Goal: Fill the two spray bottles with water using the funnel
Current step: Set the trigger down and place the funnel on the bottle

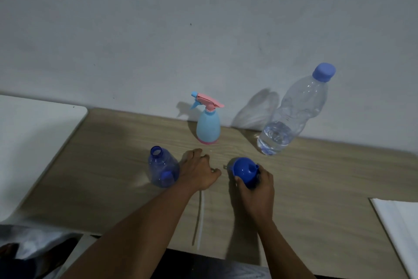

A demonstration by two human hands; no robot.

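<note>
**Funnel.** The funnel (245, 172) is smooth, opaque dark blue plastic with a rounded bowl narrowing to a short spout. It is held low over the desk (316, 177) and inverted, with the spout pointing up and away. The right hand (257, 188) grasps it, its fingers (263, 173) wrapped round the bowl.

**Receiving bottle.** The clear blue bottle (162, 168) stands just left of the left hand, upright, with its neck open and its head removed. It is thin translucent plastic with a wide base and a narrow threaded mouth. No water is visible inside.

**Left hand.** The left hand (199, 170) lies palm down on the desk between the bottle and the funnel. A thin white tube (201, 217) runs out from under it towards the person. It cannot be determined whether the hand grips anything.

**Recommended handling.** Turn the funnel spout down and seat it squarely in the open neck. Steady the bottle with the left hand, since it looks light enough to tip. Judged stage: early, with no filling begun.

**Surroundings.** The pale blue spray bottle (208, 129) is matt and egg-shaped, and its pink trigger head is fitted. It stands at the back by the wall. The water bottle (294, 111), ribbed clear plastic, stands capped to the right and holds water only in its lower part. The desk has a light wood-grain finish.
</note>
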